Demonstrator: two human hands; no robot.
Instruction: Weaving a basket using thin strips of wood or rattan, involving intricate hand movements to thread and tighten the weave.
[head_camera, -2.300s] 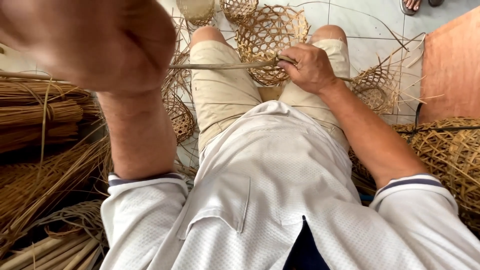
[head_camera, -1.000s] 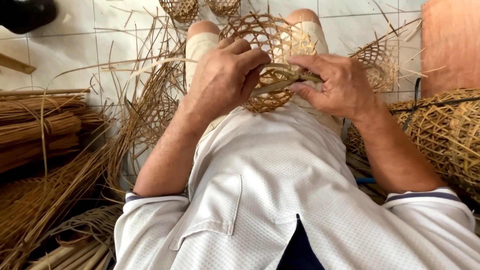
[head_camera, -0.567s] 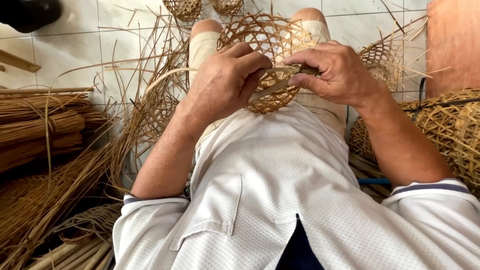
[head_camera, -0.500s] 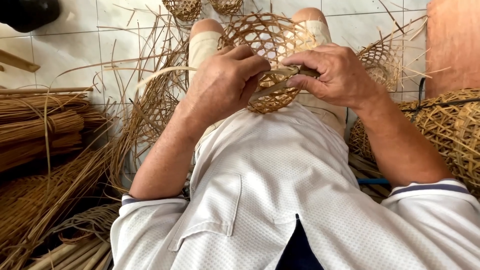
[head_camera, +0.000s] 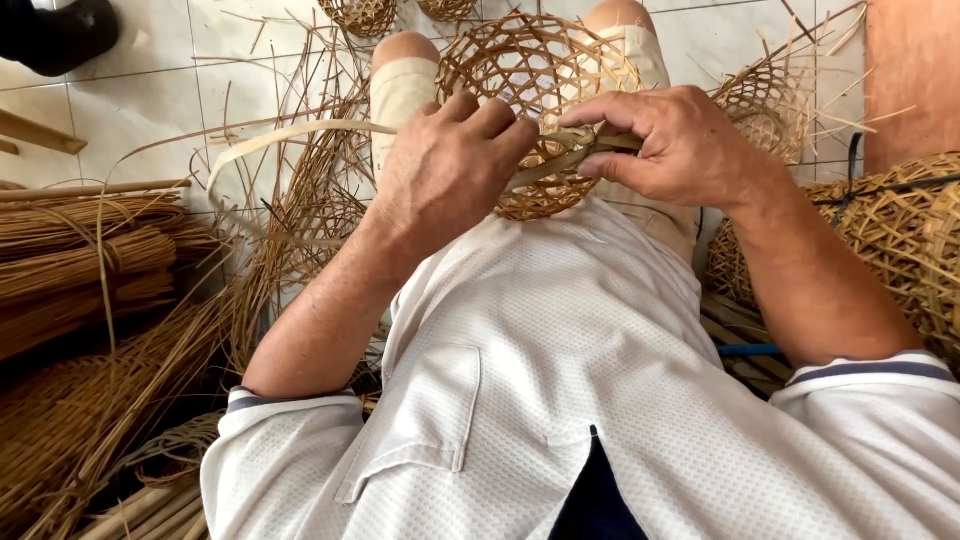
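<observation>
Your basket (head_camera: 540, 70): round, open-weave cane, on your lap | left hand (head_camera: 445, 170) curled on its rim | right hand (head_camera: 680, 140) pinching flat strip (head_camera: 300, 132)

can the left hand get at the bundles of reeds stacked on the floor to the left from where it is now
Probably yes. The left hand rests on the woven basket in the lap, and only loose strips lie between it and the reed bundles, though it would have to let go.

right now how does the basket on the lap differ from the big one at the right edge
The lap basket is small, round, open-weave, and both hands, left and right, work a flat strip at its rim. The big basket is larger, denser, lying untouched. Both are tan wicker.
</observation>
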